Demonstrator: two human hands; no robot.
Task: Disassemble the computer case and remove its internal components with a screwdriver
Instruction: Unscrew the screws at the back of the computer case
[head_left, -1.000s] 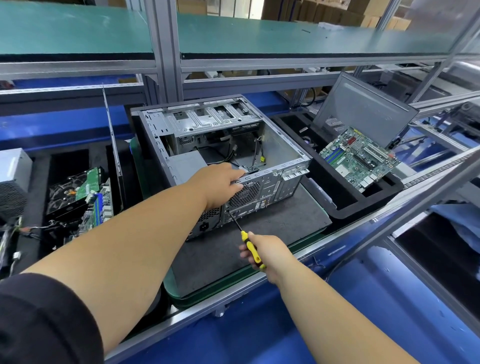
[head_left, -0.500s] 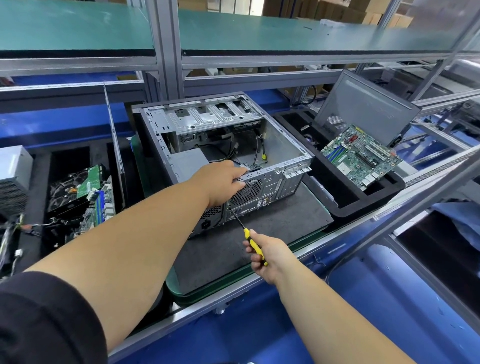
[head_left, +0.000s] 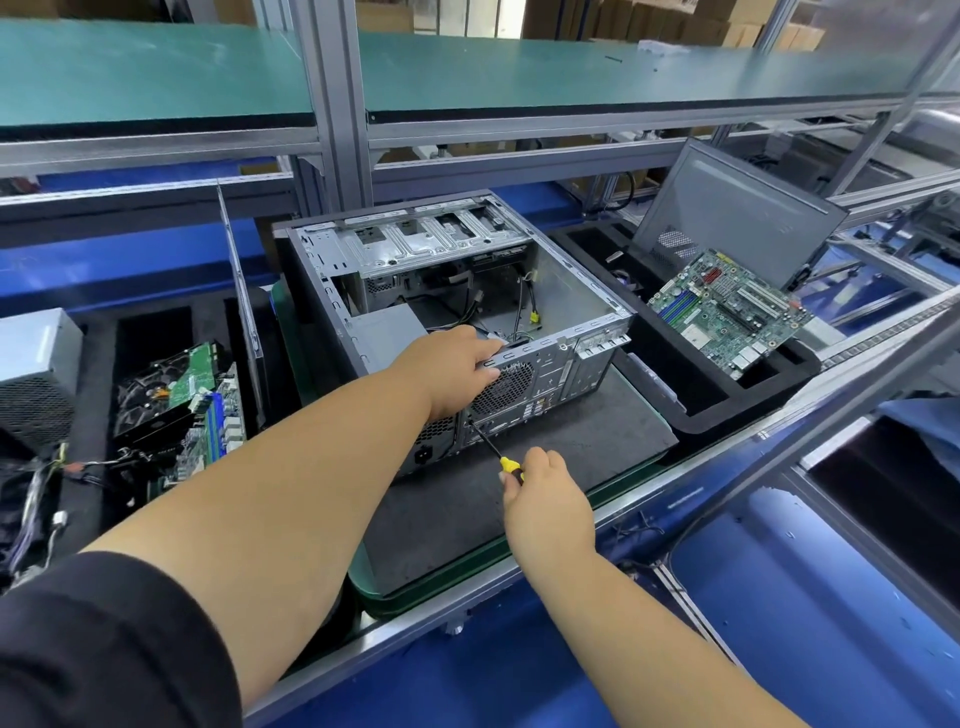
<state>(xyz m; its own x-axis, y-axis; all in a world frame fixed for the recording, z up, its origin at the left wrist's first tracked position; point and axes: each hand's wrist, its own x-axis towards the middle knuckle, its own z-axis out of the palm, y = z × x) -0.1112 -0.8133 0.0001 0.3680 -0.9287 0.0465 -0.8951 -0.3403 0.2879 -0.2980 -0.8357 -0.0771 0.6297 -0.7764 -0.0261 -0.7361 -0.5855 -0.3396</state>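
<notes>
Rear-panel screw removal in hand: left hand (head_left: 451, 367) grips the computer case (head_left: 545, 291) mid-table, right hand (head_left: 545, 496) holds the screwdriver (head_left: 493, 451), tip at the panel; next requires steady turning.

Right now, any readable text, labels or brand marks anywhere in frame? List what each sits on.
None legible.
Green motherboard in the black foam tray: printing too small to read.
Grey steel computer case, rear panel: port markings blurred.
Green-and-blue circuit boards at left: markings unreadable.
Yellow-and-black screwdriver in the right hand: no visible marking.
Left hand covers part of the case's rear edge.
</notes>
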